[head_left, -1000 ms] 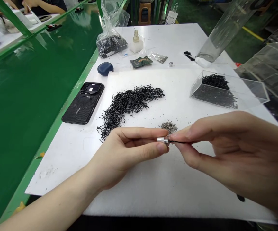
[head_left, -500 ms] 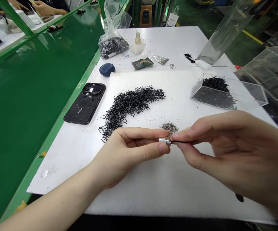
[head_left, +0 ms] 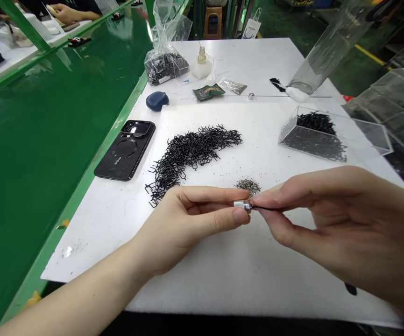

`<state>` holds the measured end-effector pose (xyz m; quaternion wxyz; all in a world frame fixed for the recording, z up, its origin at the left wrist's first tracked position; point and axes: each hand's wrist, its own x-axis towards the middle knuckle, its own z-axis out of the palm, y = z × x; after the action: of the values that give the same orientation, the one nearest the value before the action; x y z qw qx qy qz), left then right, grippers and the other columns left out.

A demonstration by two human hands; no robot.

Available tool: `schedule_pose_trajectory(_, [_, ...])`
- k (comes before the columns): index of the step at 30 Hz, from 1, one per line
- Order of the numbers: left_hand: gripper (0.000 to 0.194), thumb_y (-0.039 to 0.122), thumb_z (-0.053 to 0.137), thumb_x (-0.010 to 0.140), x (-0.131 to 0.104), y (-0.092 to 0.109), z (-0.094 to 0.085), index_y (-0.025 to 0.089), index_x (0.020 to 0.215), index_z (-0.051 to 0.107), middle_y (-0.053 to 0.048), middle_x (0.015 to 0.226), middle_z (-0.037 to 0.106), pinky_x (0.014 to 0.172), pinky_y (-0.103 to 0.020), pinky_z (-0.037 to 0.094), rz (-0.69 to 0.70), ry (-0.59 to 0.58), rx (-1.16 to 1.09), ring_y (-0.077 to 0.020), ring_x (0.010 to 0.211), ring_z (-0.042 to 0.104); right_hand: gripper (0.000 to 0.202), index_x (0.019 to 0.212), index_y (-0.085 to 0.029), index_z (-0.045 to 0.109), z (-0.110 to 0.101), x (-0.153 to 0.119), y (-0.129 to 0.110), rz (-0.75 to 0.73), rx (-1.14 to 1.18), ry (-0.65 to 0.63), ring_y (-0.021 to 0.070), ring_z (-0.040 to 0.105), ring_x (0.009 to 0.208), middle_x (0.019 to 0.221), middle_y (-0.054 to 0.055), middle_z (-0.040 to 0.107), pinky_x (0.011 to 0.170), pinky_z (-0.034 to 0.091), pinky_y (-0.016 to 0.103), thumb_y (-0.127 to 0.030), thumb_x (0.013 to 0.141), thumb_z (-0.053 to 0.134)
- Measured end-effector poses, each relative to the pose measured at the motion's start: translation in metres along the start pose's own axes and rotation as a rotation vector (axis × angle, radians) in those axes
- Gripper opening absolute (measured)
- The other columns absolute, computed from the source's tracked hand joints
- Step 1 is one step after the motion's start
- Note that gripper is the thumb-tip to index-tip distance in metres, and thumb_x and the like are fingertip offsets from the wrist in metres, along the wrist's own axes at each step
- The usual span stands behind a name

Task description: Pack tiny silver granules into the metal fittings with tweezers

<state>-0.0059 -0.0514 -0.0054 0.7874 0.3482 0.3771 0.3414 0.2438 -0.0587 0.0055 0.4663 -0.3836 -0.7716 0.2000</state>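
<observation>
Between the thumb and fingers of my left hand (head_left: 194,214) is a small silvery cylindrical piece (head_left: 242,205), held sideways over the table. My right hand (head_left: 314,219) pinches a thin bent black piece (head_left: 263,207), whose left end meets the right end of the silvery piece. Whether that end sits inside it is too small to tell. Just behind my fingertips lies a little heap of tiny metal bits (head_left: 249,186). Farther back, a curved pile of bent black pieces (head_left: 194,149) spreads over the white sheet.
A clear open box (head_left: 314,140) of black pieces stands at the right. At the left lie a black phone (head_left: 124,150) and a blue rounded case (head_left: 157,101). Toward the back are a bagged black bundle (head_left: 166,67), a small bottle (head_left: 202,65), a green packet (head_left: 209,92) and a tall clear cylinder (head_left: 324,56).
The view has shifted very slightly. Both hands keep the same grip, with the silvery piece and the black piece still end to end.
</observation>
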Motion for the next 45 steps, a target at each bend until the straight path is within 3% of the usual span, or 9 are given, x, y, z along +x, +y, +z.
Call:
schedule_pose_trajectory(8, [0.029,0.017,0.112,0.085,-0.0034,-0.001,0.0021,0.035,0.106,0.103,0.001,0.117,0.1,0.104,-0.021,0.069,0.009,0.032,0.032,-0.0196,0.116,0.093,0.041,0.114,-0.038,0.081,-0.0009,-0.0041,-0.0044,-0.005,-0.079,-0.008,0.0242,0.095,0.077,0.099,-0.009,0.096,0.077,0.084,0.034,-0.004,0.093,0.085])
schedule_pose_trajectory(13, [0.029,0.017,0.113,0.084,-0.002,-0.0005,0.0012,0.035,0.105,0.103,0.002,0.11,0.1,0.102,-0.019,0.069,0.002,0.04,0.036,-0.0175,0.108,0.093,0.039,0.112,-0.037,0.082,-0.0004,-0.0049,-0.0047,0.017,-0.091,-0.007,0.0207,0.094,0.076,0.101,-0.01,0.095,0.08,0.083,0.03,-0.003,0.094,0.085])
schedule_pose_trajectory(19, [0.033,0.009,0.112,0.083,-0.0016,0.0001,0.0033,0.032,0.104,0.102,0.002,0.101,0.099,0.094,-0.016,0.07,0.0,0.047,0.005,-0.014,0.094,0.092,0.043,0.112,-0.038,0.082,0.001,-0.0036,-0.0018,-0.001,-0.066,-0.02,0.0223,0.093,0.073,0.099,-0.01,0.095,0.076,0.084,0.033,0.0,0.092,0.084])
schedule_pose_trajectory(26, [0.03,0.007,0.116,0.075,-0.0012,-0.0001,0.0043,0.026,0.093,0.1,-0.002,0.085,0.095,0.08,-0.019,0.068,0.009,0.068,-0.02,-0.0141,0.079,0.086,0.041,0.107,-0.036,0.083,-0.002,-0.0019,-0.0005,-0.029,-0.042,-0.047,0.021,0.092,0.072,0.096,-0.009,0.095,0.073,0.082,0.03,0.002,0.091,0.083])
schedule_pose_trajectory(33, [0.025,0.012,0.115,0.079,-0.0015,0.0001,0.0053,0.028,0.092,0.102,0.001,0.084,0.095,0.076,-0.014,0.066,0.018,0.067,0.008,-0.0113,0.079,0.084,0.038,0.104,-0.033,0.083,-0.003,-0.002,-0.0021,-0.028,-0.046,-0.055,0.0153,0.091,0.072,0.093,-0.01,0.094,0.075,0.079,0.021,0.003,0.09,0.082])
schedule_pose_trajectory(45, [0.025,0.013,0.118,0.078,-0.0031,0.0014,0.0063,0.029,0.089,0.101,0.001,0.082,0.095,0.073,-0.011,0.068,0.012,0.053,-0.001,-0.0095,0.07,0.085,0.043,0.116,-0.034,0.088,-0.005,-0.002,-0.0039,-0.025,-0.052,-0.071,0.0161,0.094,0.077,0.104,-0.011,0.097,0.077,0.079,0.02,0.002,0.095,0.081])
